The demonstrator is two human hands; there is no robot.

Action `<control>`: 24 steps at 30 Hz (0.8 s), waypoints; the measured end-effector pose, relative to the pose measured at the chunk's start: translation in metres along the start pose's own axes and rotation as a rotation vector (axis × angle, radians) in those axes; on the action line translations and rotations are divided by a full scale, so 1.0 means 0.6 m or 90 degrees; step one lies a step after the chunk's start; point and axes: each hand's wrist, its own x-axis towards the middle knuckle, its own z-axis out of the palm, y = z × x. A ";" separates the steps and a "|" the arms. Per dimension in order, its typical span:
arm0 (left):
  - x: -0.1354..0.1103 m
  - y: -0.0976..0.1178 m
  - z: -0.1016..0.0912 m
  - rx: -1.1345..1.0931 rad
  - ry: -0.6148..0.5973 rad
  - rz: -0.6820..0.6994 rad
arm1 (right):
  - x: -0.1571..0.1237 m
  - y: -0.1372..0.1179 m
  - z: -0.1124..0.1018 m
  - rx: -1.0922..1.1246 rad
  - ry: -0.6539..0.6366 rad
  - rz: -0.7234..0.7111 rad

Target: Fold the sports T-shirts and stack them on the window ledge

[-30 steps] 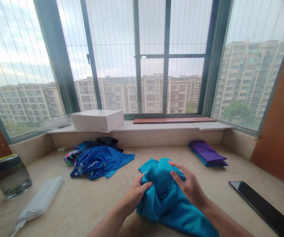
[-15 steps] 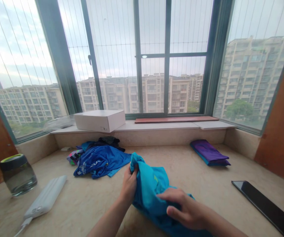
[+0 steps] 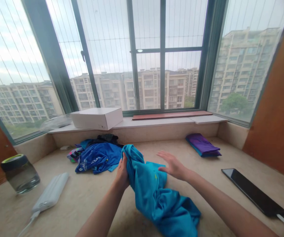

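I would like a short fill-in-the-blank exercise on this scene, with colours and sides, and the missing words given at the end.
1. The ____ hand grips the light blue garment.
2. The folded cloth is blue below and ____ on top.
3. The box on the ledge is ____ in colour.
4. The phone lies on the ____ side of the picture.

Missing words: left; purple; white; right

The held garment (image 3: 145,189) is turquoise with a yellow-green mark (image 3: 156,176), the folded cloth (image 3: 202,144) near the back right corner of the mottled beige ledge (image 3: 95,200) purple over blue.
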 end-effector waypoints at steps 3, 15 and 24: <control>-0.017 0.058 0.031 -0.012 -0.053 0.012 | 0.039 -0.049 0.023 0.063 -0.177 -0.037; -0.061 0.293 0.003 0.134 0.047 0.407 | 0.076 -0.148 0.016 0.256 -0.027 -0.018; -0.030 0.326 -0.055 0.687 0.221 0.676 | 0.013 -0.183 -0.028 -0.140 -0.002 -0.126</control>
